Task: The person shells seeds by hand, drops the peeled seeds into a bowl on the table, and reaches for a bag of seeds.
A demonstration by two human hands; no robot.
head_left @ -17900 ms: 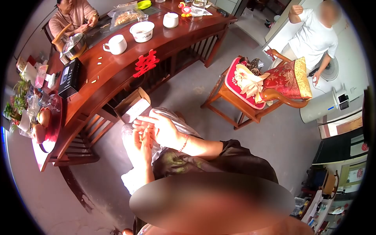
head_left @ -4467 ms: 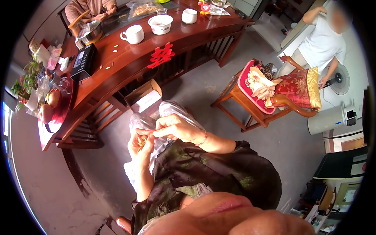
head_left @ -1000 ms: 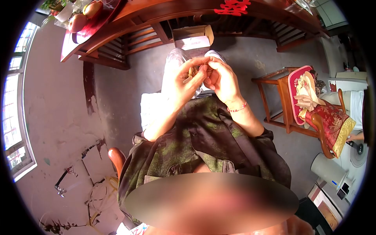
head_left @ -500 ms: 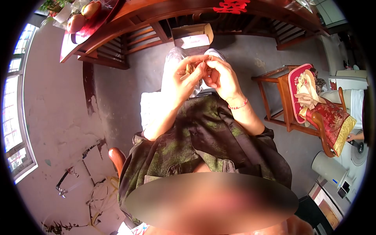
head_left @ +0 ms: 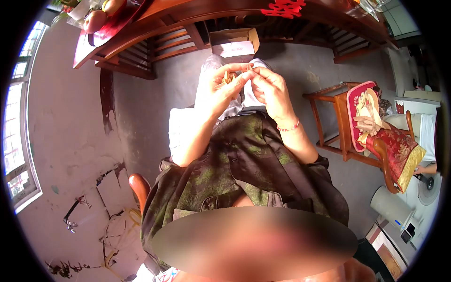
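My two hands meet above my knees in the head view, fingertips together. My left hand (head_left: 221, 91) is closed around a small golden-yellow piece (head_left: 229, 78) with several narrow strips or folds; its exact kind is too small to make out. My right hand (head_left: 272, 89), with a red beaded bracelet at the wrist, pinches thumb and finger together at the left fingertips. A thin, light-coloured tip shows at the pinch. The rest of what lies between the fingers is hidden.
An open cardboard box (head_left: 234, 48) stands on the floor ahead, below a wooden table (head_left: 197, 21) with fruit on a red tray. To the right, a wooden stool (head_left: 340, 120) carries a red-edged tray (head_left: 355, 101) with cream folded pieces. Another person's hand (head_left: 425, 169) appears beyond it.
My right hand has turned slightly and moved a little right and down. More of the golden-yellow piece shows in my left hand. The whole view has shifted slightly.
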